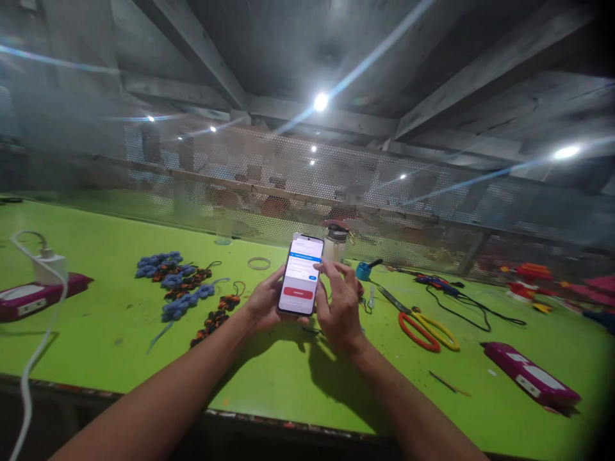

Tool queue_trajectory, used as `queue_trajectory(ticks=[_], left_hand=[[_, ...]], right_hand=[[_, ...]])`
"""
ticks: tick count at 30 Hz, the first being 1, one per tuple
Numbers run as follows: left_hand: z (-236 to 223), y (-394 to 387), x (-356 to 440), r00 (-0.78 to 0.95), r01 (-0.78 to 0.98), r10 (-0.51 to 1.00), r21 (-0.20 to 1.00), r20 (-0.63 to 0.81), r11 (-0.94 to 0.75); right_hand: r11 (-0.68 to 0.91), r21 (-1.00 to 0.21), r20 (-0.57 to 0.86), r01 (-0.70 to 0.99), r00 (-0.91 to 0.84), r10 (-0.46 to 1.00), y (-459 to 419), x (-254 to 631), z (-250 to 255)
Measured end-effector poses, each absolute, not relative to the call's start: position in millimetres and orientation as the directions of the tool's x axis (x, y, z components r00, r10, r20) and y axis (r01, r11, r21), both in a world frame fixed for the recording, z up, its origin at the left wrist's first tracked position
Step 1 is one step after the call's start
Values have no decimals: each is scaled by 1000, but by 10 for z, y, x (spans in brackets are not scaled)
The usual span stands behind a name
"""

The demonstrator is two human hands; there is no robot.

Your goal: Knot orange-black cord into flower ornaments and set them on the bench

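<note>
A smartphone (301, 275) with a lit white screen showing a red button stands upright above the green table (288, 378). My left hand (262, 304) cups it from the left and below, fingers wrapped round its edge. My right hand (339, 307) rests against the phone's right side, with fingers raised near the screen.
Blue and orange-black braided cords (185, 288) lie to the left. Scissors (423, 326) with red and yellow handles lie to the right, next to a black cable (461, 307). Magenta devices sit at far left (33, 298) and right (528, 374). A perforated metal screen (336, 186) backs the table.
</note>
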State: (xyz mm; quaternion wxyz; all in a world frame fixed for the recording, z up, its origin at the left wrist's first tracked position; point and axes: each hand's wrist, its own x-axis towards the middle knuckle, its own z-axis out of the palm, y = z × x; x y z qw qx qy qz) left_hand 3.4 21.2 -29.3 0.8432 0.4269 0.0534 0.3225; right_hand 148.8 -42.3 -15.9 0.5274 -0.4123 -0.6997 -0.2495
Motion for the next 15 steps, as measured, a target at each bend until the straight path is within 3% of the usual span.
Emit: queue_trajectory(ticks=[6,15], left_hand=[[-293,247,15,809,-520,525,735,262,435],[-294,307,-29,811,-536,512,708,281,460]], right_hand=[[540,-124,953,832,-50,297,-416,1542,-190],[531,-85,939,843,-110,325,-408,1520,-223]])
